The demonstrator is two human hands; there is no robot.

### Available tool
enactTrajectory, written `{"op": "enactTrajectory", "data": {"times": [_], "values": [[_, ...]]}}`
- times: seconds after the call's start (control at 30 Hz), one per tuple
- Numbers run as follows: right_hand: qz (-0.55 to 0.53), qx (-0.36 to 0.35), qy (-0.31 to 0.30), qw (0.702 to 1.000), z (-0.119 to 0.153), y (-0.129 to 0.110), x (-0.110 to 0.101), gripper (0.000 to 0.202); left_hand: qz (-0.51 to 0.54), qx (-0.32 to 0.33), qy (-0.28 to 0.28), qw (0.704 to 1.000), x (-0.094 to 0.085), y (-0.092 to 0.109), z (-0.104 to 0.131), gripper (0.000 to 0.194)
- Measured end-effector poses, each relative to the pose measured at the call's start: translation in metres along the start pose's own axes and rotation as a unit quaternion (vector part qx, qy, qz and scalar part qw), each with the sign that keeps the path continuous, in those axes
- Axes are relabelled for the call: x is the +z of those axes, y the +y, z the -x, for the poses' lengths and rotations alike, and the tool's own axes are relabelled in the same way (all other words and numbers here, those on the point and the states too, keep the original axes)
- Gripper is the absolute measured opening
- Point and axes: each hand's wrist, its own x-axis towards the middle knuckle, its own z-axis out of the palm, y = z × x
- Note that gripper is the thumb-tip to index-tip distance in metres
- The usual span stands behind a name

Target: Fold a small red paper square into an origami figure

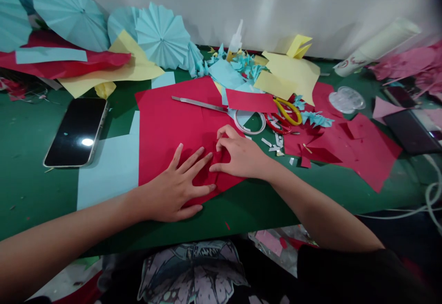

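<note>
A large red paper sheet (169, 124) lies on the green table, partly over a light blue sheet (107, 170). My left hand (176, 189) is spread flat on the red sheet's lower part, fingers apart. Close to its fingertips, my right hand (238, 154) has curled fingers around a small folded red piece (217, 157) on the sheet; the fingertips partly hide how it is held. A slim metal cutter (198, 103) rests across the top of the red sheet. Right of it are a roll of white tape (250, 130) and yellow-handled scissors (288, 111).
A phone (76, 131) lies at the left. Blue paper fans (162, 39), yellow paper (293, 74) and a glue bottle (235, 42) stand or lie along the back. Red scraps (366, 147) and a dark device (410, 131) are on the right, with white cables (431, 193) beyond.
</note>
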Motion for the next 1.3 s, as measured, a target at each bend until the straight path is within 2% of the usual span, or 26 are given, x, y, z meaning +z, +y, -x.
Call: {"op": "enactTrajectory", "data": {"times": [0.17,0.43,0.57,0.67,0.83,0.9,1.1,1.3], "values": [[0.043,0.009,0.007,0.999,0.003,-0.007,0.003,0.053,0.008,-0.006,0.009,1.0,-0.001,0.0,0.0,0.039],[-0.005,0.064,0.036,0.997,-0.005,-0.004,0.008,0.033,0.019,-0.013,0.012,1.0,-0.003,0.001,-0.001,0.04],[-0.004,0.068,0.055,0.996,-0.008,-0.002,0.011,0.03,0.019,-0.017,0.023,0.999,-0.001,0.001,0.0,0.04],[0.001,0.057,0.042,0.997,-0.005,-0.003,0.009,0.027,0.019,-0.016,0.033,0.999,0.0,0.001,0.0,0.039],[0.026,0.022,0.012,0.999,0.002,-0.004,0.003,0.051,0.016,-0.004,0.019,1.0,-0.002,0.0,0.0,0.039],[0.031,0.016,0.004,0.999,0.002,-0.004,0.001,0.053,0.018,-0.007,0.015,1.0,-0.003,0.0,0.0,0.04],[-0.009,0.025,-0.014,1.0,-0.001,0.002,-0.001,0.036,0.015,-0.009,0.017,1.0,-0.001,0.0,-0.001,0.04],[-0.078,0.045,0.02,0.996,-0.006,0.01,0.003,0.026,0.012,-0.01,0.022,1.0,0.0,-0.001,0.0,0.04]]}}
